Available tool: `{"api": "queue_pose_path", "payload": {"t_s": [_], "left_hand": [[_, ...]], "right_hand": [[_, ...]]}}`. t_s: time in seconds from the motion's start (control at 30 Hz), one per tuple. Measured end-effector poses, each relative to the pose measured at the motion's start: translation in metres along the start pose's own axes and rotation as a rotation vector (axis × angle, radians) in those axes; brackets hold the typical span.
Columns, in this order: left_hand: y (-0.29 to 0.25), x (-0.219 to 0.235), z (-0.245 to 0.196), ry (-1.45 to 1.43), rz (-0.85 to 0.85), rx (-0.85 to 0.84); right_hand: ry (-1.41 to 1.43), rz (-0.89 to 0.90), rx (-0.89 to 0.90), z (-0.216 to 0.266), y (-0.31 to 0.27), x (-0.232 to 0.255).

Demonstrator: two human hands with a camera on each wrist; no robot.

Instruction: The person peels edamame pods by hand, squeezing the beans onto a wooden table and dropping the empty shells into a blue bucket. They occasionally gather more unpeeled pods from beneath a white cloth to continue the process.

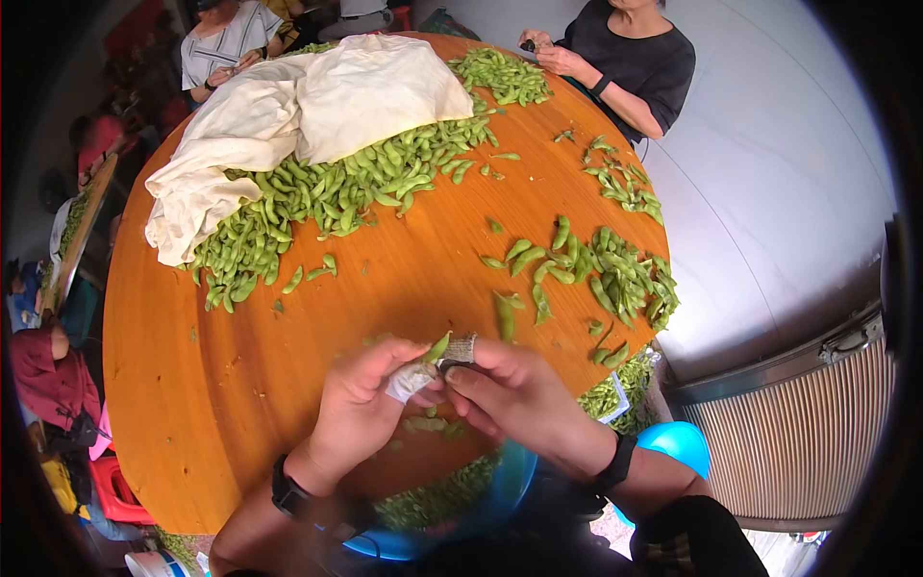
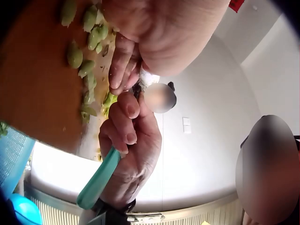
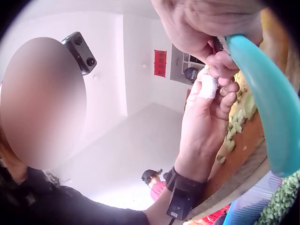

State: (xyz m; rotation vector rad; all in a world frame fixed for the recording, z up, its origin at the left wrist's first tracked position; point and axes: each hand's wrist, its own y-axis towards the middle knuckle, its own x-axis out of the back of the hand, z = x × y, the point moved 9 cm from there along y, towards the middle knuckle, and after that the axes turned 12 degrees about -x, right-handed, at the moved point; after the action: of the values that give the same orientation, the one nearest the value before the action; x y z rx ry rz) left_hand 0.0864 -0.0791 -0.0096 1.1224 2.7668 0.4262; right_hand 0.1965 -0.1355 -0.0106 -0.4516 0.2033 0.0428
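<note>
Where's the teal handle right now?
Right wrist view, right side: the teal handle juts down from the right hand, with the left hand to its left in the picture.

A single green pod, its pointed end tilted upward, was pinched in the left hand; just beside it, a tool with a smooth, curved teal handle jutted from the right hand, its working end mostly hidden.

Left wrist cam: I've got right hand low centre, gripping teal handle; left hand up top; green bits upper left.
</note>
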Motion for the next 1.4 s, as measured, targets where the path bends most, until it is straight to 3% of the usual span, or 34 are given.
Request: {"api": "queue_pose_path", "payload": {"t_s": [0.13,0.2,0.33,0.4,0.43,0.5,0.6,0.83,0.9,0.97,1.13,1.23,1.33,1.4], "left_hand": [[-0.001,0.0,0.003,-0.005,-0.01,0.019],[-0.001,0.002,0.006,0.117,-0.023,0.095],[-0.001,0.009,0.005,0.264,-0.044,0.162],[0.007,-0.004,-0.031,0.827,0.122,-0.306],[0.006,-0.004,-0.035,0.83,0.118,-0.299],[0.006,-0.009,-0.035,0.936,0.204,-0.194],[0.008,-0.012,-0.039,1.084,0.187,-0.208],[0.007,-0.011,-0.042,1.064,0.139,-0.1],[0.006,-0.011,-0.048,1.03,0.118,-0.066],[0.004,-0.017,-0.046,1.036,0.13,-0.062],[0.001,-0.021,-0.047,1.046,0.091,-0.049],[-0.005,-0.019,-0.048,1.029,0.059,-0.091],[-0.016,-0.018,-0.031,0.907,0.103,0.02],[-0.021,-0.013,-0.025,0.787,0.001,0.093]], "right_hand": [[0.004,-0.004,-0.024,-0.003,0.001,0.0],[-0.093,-0.033,0.121,0.007,0.0,-0.002],[-0.149,-0.044,0.071,0.0,0.006,-0.002],[-0.142,-0.076,0.082,0.002,0.005,-0.003],[-0.142,-0.069,0.077,0.001,0.005,-0.004],[-0.321,-0.139,0.284,0.014,-0.001,-0.008],[-0.494,-0.18,0.378,0.014,-0.003,-0.011],[-0.529,-0.238,0.511,0.024,-0.017,-0.007],[-0.113,0.002,-0.052,-0.002,-0.007,-0.004],[-0.051,0.057,-0.052,-0.002,-0.008,-0.011],[-0.133,-0.186,0.264,0.002,-0.013,-0.009],[-0.151,-0.206,0.234,-0.002,-0.014,-0.005],[-0.235,-0.227,0.228,-0.001,-0.013,-0.001],[-0.158,-0.216,0.193,0.004,-0.016,-0.003]]}}
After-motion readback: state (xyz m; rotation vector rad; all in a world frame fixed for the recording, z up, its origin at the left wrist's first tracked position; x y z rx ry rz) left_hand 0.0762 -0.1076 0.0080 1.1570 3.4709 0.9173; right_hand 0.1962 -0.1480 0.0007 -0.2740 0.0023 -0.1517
